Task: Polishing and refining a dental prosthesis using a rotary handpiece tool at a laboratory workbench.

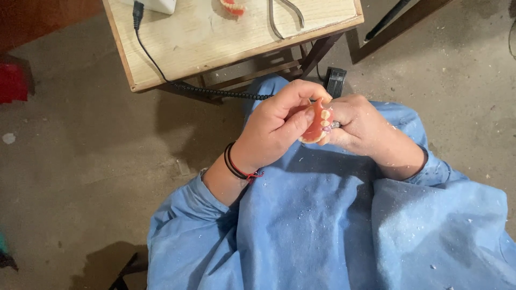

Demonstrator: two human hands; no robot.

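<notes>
A pink denture [318,124] with pale teeth sits upright between my two hands, above my lap. My left hand [275,124] wraps around it from the left, thumb pressed on its pink base. My right hand [359,124] closes around a small metal tool [335,124] whose tip touches the denture's right side. Black and red bands circle my left wrist. I wear a blue gown [322,225] dusted with white flecks.
A small wooden table [226,43] stands in front of my knees. On it lie a second pink denture [234,6], a metal tool [285,16], and a white device [156,4] with a black coiled cord [215,90]. A black adapter [336,80] rests on the concrete floor.
</notes>
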